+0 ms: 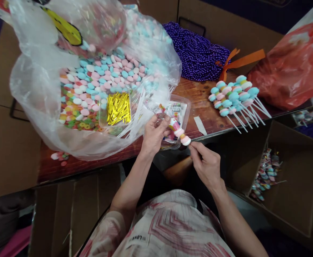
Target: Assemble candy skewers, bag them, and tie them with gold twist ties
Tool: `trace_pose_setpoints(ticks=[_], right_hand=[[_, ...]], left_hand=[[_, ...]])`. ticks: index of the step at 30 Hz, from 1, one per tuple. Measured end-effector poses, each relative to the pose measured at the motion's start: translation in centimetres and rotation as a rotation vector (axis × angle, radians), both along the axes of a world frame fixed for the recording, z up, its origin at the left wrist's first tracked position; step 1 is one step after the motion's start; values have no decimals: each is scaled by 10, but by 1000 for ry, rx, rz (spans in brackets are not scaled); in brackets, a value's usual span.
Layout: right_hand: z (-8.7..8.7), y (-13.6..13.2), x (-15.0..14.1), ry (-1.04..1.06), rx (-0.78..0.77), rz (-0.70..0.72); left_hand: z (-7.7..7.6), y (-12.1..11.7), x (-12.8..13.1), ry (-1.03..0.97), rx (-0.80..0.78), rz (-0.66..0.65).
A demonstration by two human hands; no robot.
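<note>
Fingers (163, 123) tilt candy skewer (180, 132) down-right (stick hidden).

Brick-patterned tabletop (199, 93), brown cardboard boxes (292, 171) around, dark floor beyond

Big candy bag (38, 89) is crowding table's left half, leaving us no room there. Bare table strip (199, 103) is lying open between tray (184, 107) and finished skewers (233, 98). Beads (196, 53) and red bag (292, 67) are blocking far right. Box (292, 200) is sitting open below.
</note>
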State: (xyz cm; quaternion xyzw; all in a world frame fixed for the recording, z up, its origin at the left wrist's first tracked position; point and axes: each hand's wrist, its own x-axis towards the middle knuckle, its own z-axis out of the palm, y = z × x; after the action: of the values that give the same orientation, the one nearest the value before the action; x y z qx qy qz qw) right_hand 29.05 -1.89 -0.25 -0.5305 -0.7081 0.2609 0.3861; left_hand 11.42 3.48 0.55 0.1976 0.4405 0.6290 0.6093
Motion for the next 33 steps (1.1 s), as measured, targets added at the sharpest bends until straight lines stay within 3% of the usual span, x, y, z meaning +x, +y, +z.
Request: trace_pose_setpoints(ticks=[6, 15, 22, 26, 33], right_hand=[[-3, 0, -4, 27, 1, -19], [-4, 12, 8, -100, 193, -13], [-9, 12, 4, -94, 199, -17], [-6, 11, -3, 34, 62, 6], [-6, 7, -13, 430, -440, 109]], left_hand=[[0, 0, -1, -94, 11, -24], [-3, 1, -4, 5, -9, -60], [-6, 2, -2, 126, 70, -8], [-5, 1, -1, 149, 118, -32], [-6, 3, -4, -70, 105, -104]])
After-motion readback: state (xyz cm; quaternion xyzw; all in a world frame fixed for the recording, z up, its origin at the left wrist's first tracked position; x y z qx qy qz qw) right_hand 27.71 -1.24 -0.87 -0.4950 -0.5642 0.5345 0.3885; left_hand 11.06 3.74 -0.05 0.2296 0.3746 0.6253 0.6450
